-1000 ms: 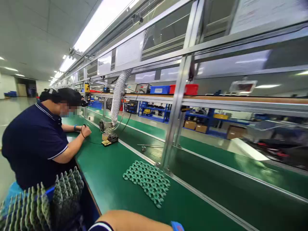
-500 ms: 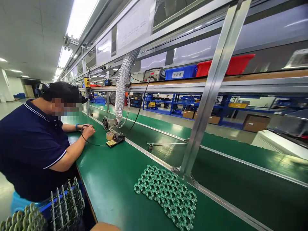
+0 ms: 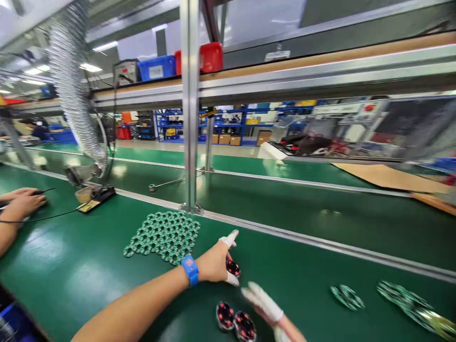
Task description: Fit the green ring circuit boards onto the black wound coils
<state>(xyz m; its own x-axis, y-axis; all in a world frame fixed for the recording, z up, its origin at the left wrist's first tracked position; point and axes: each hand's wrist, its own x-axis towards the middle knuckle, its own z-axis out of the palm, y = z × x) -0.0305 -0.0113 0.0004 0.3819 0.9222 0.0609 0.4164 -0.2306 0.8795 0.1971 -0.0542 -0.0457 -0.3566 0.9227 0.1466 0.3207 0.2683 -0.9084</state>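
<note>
My left hand (image 3: pixel 215 261), with a blue wristband and white finger covers, reaches over the green bench. Between its thumb and fingers is a round black part with red spots (image 3: pixel 233 267); the index finger points outward. My right hand (image 3: pixel 265 304), also with white finger covers, is a little blurred at the lower middle, fingers stretched toward the left hand and nothing visible in them. Two more round black parts with red spots (image 3: pixel 235 320) lie just left of it. Beyond my left forearm, a sheet of joined green ring-shaped boards (image 3: pixel 164 235) lies flat.
Loose green rings (image 3: pixel 347 297) lie at the right. A metal post (image 3: pixel 190 109) rises from the bench rail. At the left are a co-worker's hands (image 3: pixel 24 203), a soldering stand (image 3: pixel 96 197) and a silvery duct (image 3: pixel 73 85). A brown sheet (image 3: pixel 388 178) sits at the back right.
The view has swung right and down. Both my hands, the round black parts and the loose rings are now visible; the co-worker has shifted to the left edge.
</note>
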